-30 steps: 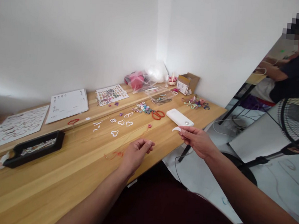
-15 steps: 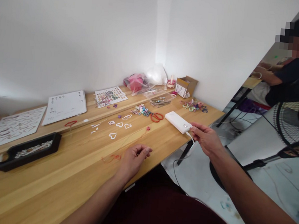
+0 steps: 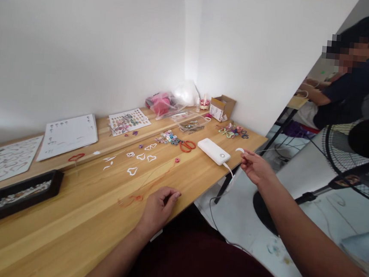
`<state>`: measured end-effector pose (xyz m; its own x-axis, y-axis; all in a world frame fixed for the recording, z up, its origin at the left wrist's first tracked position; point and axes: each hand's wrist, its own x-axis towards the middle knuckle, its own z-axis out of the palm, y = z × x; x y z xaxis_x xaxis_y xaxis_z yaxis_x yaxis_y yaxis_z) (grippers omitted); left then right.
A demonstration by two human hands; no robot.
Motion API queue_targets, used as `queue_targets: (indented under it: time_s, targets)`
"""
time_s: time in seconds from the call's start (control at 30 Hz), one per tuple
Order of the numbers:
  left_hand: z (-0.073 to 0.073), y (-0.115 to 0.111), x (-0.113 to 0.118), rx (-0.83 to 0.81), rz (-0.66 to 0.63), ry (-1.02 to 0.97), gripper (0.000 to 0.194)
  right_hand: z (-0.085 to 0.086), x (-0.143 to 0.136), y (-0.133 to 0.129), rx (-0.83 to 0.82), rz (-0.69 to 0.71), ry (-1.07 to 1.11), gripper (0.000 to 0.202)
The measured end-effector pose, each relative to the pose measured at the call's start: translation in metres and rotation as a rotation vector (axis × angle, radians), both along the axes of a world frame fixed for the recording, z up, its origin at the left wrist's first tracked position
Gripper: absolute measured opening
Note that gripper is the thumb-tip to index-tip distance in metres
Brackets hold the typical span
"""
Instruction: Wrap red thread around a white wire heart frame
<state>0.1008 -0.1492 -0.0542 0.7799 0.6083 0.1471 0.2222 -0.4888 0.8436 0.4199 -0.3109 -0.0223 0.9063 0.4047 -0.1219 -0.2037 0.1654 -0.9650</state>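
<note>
My right hand (image 3: 255,166) is raised past the table's right edge, its fingertips pinched on a small curved white piece (image 3: 240,150). Close by on the table lies a white power bank (image 3: 214,151), a white cable (image 3: 230,170) plugged into its near end. My left hand (image 3: 160,207) rests at the front edge of the table, fingers loosely curled in, with nothing visible in them. Beside it is a tangle of orange thread (image 3: 134,199); a strand runs toward a small red ring-shaped bead or spool (image 3: 177,160). White cut-out shapes (image 3: 132,171) lie farther back.
Orange-handled scissors (image 3: 187,146) lie beside several small coloured spools (image 3: 171,138). A black tray (image 3: 18,195) of small pieces and printed sheets (image 3: 68,136) are at left. A cardboard box (image 3: 222,107) stands in the back corner. A fan (image 3: 348,144) and a seated person (image 3: 359,93) are at right.
My right hand has come away from the power bank's end and now shows the small white piece in its fingertips. My left hand stays by the table edge. The view has shifted slightly right.
</note>
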Motion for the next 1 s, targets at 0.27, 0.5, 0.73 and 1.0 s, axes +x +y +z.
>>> queue_targets:
  time_s: [0.27, 0.5, 0.73, 1.0]
  targets:
    - [0.002, -0.001, 0.0, 0.023, -0.012, -0.002, 0.028, -0.01, 0.04, 0.0, -0.262, -0.099, -0.204, 0.023]
    - [0.003, 0.0, -0.001, 0.029, -0.034, 0.012, 0.029, -0.016, 0.072, 0.021, -0.581, -0.136, -0.446, 0.018]
    - [0.002, 0.001, -0.002, 0.026, -0.046, 0.031, 0.027, -0.025, 0.086, 0.021, -0.8, -0.098, -0.658, 0.029]
    - [0.004, 0.0, -0.002, 0.033, -0.044, 0.057, 0.029, -0.029, 0.062, 0.0, -0.955, 0.029, -1.079, 0.04]
